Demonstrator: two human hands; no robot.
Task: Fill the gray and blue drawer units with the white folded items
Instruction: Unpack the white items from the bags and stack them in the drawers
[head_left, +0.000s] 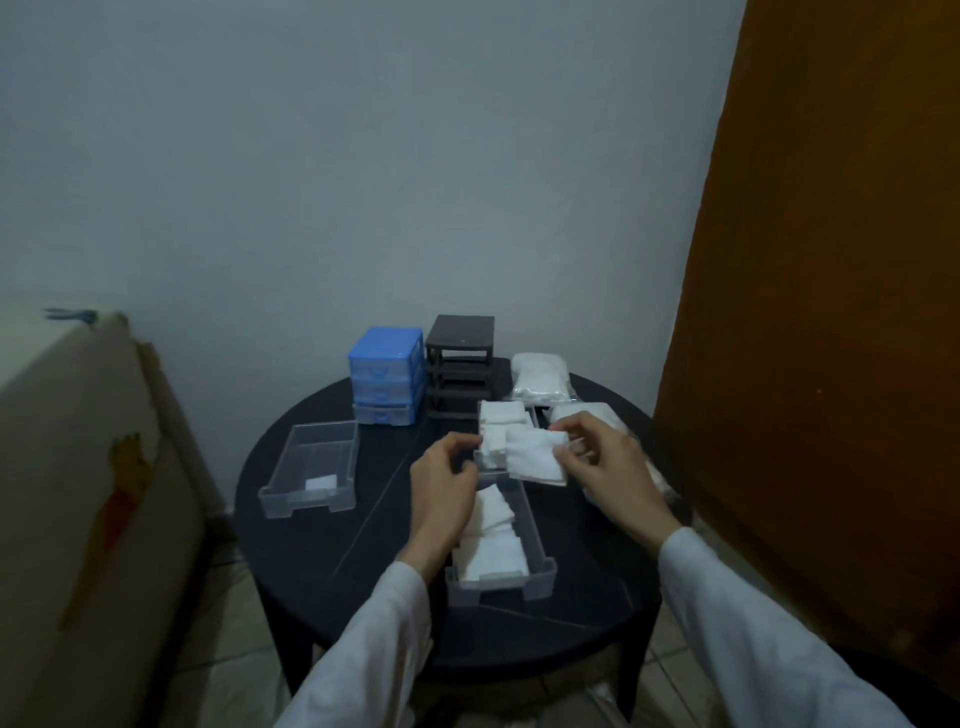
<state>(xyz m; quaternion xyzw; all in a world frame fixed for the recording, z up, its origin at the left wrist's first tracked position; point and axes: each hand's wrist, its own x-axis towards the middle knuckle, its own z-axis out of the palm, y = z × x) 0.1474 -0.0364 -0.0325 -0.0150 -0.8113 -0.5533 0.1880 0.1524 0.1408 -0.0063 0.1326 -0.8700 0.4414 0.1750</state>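
On one round dark table (332, 561) stand two drawer units side by side at the back: a blue unit (385, 375) with three clear drawers in it, and a gray unit (459, 364) whose slots gape without drawers. Three clear drawers lie out on the tabletop: a left drawer (311, 467) holding a single white folded pad (321, 484), a near drawer (498, 551) packed with a stack of overlapping white pads, and a far drawer (501, 426) just beyond it, also heaped with pads. Two clear bags of white pads sit at the right, a back bag (537, 383) beside the gray unit and a second bag (597, 421) partly behind the right hand. Each pad is a small, soft, white folded square. The right hand (608, 467), fingers curled, pinches one pad (535, 457) above the gap between near and far drawers. The left hand (447, 483) hovers loosely curled next to that pad; whether it touches it cannot be told. No writing is legible
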